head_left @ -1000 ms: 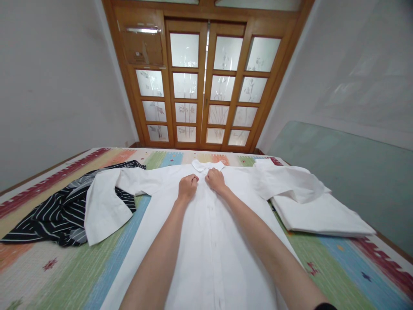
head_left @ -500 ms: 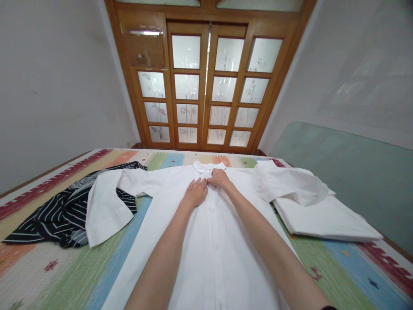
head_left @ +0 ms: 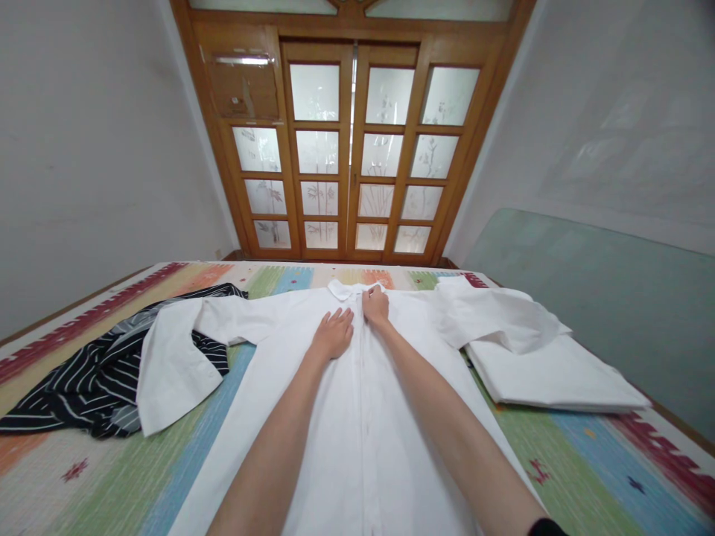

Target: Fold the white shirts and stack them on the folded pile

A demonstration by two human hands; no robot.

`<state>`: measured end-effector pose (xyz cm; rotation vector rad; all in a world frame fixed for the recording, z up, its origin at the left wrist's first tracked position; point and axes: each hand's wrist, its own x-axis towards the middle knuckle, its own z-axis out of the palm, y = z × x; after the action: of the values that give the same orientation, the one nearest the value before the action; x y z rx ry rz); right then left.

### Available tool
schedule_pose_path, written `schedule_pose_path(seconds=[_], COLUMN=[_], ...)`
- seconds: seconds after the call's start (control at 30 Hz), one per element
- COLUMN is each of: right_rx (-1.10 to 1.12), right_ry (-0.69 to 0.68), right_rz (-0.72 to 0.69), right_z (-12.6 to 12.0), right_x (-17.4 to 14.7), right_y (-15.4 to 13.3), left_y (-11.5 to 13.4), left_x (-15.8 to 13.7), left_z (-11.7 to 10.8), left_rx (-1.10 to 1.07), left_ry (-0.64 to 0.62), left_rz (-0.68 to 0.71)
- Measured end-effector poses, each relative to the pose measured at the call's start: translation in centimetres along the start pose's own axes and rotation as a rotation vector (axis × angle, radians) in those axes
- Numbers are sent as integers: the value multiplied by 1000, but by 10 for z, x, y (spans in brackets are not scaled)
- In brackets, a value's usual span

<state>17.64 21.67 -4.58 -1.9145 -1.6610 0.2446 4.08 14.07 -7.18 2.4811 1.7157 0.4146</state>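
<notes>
Across the striped bedspread (head_left: 123, 476) lay a white button-up shirt (head_left: 329, 439), right hand (head_left: 376, 304) seemingly pinching its placket (head_left: 366, 439) by the collar (head_left: 338, 290), left hand (head_left: 334, 335) flat, gripping nothing. Looked like working the front edge, probably needing a steady hold next; half a second earlier, the hands sat closer together.

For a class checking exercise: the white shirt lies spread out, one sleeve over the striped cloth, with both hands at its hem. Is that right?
Not the hem: the head view shows the left hand and right hand up near the collar. The shirt does lie spread out, one sleeve over the striped cloth.
</notes>
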Motion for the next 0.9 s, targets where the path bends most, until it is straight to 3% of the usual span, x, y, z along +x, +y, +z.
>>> schedule_pose_path(seconds=[0.33,0.57,0.77,0.9], right_rx=[98,235,461,526], right_ry=[-36,6,97,103], right_rz=[-25,-17,-18,-30], right_z=[12,15,25,30], right_x=[3,6,10,13], right_y=[9,15,19,21], left_y=[5,28,36,32], left_x=[6,47,78,88], left_z=[-5,-11,-8,-7], left_rx=[20,103,66,63], left_ry=[6,152,201,182], left_rz=[-102,-292,-485,-482])
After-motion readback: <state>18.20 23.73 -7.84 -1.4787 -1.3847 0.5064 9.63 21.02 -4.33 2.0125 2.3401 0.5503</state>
